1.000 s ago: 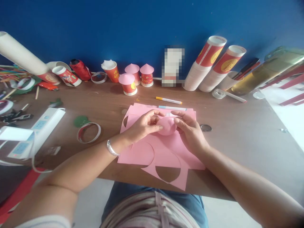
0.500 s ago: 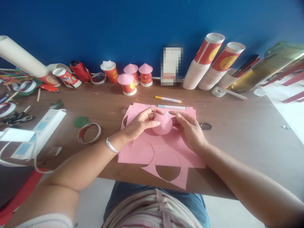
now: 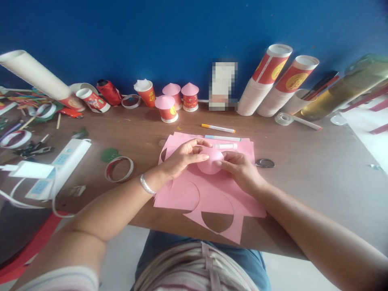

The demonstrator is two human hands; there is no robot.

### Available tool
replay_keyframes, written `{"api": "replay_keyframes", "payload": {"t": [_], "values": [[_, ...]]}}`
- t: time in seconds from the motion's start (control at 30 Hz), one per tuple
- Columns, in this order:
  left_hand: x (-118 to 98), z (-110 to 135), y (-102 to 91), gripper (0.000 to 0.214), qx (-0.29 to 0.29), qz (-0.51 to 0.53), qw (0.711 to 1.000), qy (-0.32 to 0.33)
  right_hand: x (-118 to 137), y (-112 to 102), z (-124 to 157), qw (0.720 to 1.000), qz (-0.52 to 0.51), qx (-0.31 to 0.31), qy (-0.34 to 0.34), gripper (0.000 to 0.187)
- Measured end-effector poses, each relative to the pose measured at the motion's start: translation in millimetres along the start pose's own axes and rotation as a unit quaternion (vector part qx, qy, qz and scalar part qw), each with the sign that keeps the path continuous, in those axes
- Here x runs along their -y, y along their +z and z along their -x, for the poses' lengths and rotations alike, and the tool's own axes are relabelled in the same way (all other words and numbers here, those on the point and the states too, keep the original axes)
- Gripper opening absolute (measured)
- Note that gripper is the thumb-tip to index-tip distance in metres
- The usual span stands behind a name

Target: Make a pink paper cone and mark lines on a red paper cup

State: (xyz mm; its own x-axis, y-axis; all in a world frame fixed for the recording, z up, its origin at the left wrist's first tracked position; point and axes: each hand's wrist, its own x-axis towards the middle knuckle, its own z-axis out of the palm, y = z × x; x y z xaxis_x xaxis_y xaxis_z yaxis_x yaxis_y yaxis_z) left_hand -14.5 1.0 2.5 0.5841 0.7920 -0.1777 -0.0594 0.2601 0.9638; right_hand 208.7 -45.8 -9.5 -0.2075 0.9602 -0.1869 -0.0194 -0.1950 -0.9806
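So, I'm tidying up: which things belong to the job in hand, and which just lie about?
Probably the job's:
round pink paper piece, in the left hand and right hand
pink paper sheets beneath
small white cylindrical tube
red paper cups with pink cone tops

Seemingly lying about:
long white power strip
red thread spool

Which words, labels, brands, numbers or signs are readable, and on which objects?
No text reads clearly.
Stacked cups: gold signs, too blurred.
Roofed cups: gold marks, too small.
Spotted cup: print too blurred.
Power strip: label marks, too small.
Pixelated item: hidden.
Held pink paper: none seen.
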Motion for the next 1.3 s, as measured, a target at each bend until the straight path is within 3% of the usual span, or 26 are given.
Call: {"api": "replay_keyframes", "payload": {"t": [0.23, 0.43, 0.57, 0.77, 0.97, 1.3], "values": [[-3, 1, 1.0, 0.044, 0.003, -0.014, 1.000, 0.002, 8, 7, 4, 0.999, 0.035, 0.015, 0.004, 0.065], [-9, 4, 4.7, 0.046, 0.016, -0.014, 1.000, -0.016, 12, 7, 5, 0.998, 0.051, 0.025, -0.010, 0.061], [-4, 1, 1.2, 0.047, 0.001, 0.013, 1.000, -0.002, 7, 5, 4, 0.999, 0.008, 0.038, -0.022, 0.053], [-1, -2, -2.4, 0.051, -0.022, 0.049, 0.999, 0.000, 0, -1, 2, 0.997, -0.044, -0.058, -0.016, 0.050], [-2, -3, 1.0, 0.043, -0.059, 0.064, 0.996, 0.001, 3, 1, 2, 0.996, -0.047, -0.078, -0.021, 0.051], [3, -6, -2.1, 0.038, -0.079, 0.078, 0.994, 0.006, -2, 0, 2, 0.996, -0.079, -0.029, -0.017, 0.053]]}}
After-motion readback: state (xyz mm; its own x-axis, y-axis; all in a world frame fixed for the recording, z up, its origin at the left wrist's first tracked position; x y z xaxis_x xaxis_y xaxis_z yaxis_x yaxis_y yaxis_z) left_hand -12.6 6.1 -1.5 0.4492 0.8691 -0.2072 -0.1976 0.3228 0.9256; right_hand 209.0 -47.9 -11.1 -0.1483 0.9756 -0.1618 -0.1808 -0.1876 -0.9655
